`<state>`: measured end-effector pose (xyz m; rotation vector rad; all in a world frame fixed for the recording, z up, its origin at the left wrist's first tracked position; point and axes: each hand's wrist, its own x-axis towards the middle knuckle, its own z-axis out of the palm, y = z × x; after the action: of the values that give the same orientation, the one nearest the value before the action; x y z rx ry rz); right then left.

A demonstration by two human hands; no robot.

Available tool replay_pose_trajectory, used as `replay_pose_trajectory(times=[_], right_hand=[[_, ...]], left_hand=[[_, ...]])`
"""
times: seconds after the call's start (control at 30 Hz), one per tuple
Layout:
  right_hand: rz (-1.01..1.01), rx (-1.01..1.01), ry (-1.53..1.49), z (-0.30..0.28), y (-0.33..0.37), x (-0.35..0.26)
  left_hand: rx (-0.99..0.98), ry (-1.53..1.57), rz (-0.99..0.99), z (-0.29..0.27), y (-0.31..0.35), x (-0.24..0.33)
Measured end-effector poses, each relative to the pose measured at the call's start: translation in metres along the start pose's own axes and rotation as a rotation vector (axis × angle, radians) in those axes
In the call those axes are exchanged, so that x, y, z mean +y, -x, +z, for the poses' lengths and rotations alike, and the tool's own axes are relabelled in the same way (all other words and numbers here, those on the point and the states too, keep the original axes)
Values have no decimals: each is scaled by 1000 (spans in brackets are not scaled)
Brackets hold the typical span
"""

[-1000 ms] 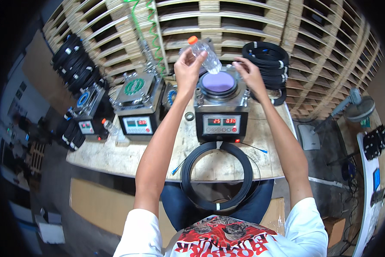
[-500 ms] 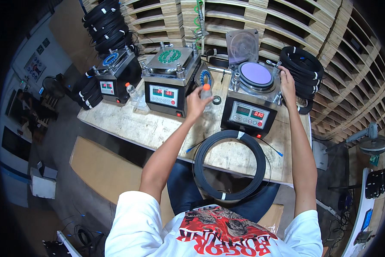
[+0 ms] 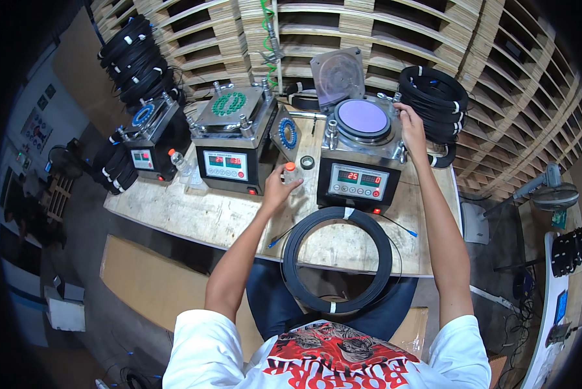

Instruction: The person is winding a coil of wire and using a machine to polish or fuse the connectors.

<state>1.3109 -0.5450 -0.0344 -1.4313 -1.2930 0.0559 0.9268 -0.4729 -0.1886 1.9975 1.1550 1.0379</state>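
Observation:
My left hand (image 3: pixel 280 188) is closed around a small clear bottle with an orange cap (image 3: pixel 290 168), upright just above or on the wooden table; contact with the tabletop is hidden. At the right side of the nearest polishing machine (image 3: pixel 354 183), my right hand (image 3: pixel 413 131) has its fingers curled at a metal post (image 3: pixel 397 100) on the far right corner. That machine's round lilac pad (image 3: pixel 363 119) lies uncovered, with a clear hinged lid (image 3: pixel 338 76) raised behind it. A coil of black cable (image 3: pixel 291 259) rests partly on the table edge and partly over my lap.
Two more machines stand leftward, one with a green ring fixture (image 3: pixel 229 104), another with a blue ring (image 3: pixel 143 116). A tape roll (image 3: pixel 307 162) and a second bottle (image 3: pixel 179 162) are on the table (image 3: pixel 155 211). Cable coils (image 3: pixel 432 107) are stacked right, pallets (image 3: pixel 382 26) behind.
My left hand has brought the bottle lower and closer to me. The near machine's display readings have changed. My right hand stays at the same corner; the whole view has shifted slightly.

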Motion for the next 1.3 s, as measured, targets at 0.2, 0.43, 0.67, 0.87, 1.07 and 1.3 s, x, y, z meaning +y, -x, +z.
replay_pose_trajectory(times=[0.2,0.43,0.67,0.87,1.07,1.3], right_hand=[[-46,1,-12,1,-2,1],[-13,-8,71,-2,-1,3],[101,-34,10,3,1,-22],[52,-18,2,-5,-10,-65],[489,48,-810,0,-10,-88],[437,-55,-801,-21,-23,-51]], left_hand=[[-6,119,67,-19,-80,65],[-267,479,1,0,-181,149],[-160,307,141,1,-192,153],[24,-144,639,-16,-141,212],[-80,-565,863,-18,-126,236],[-385,-131,400,-10,-144,240]])
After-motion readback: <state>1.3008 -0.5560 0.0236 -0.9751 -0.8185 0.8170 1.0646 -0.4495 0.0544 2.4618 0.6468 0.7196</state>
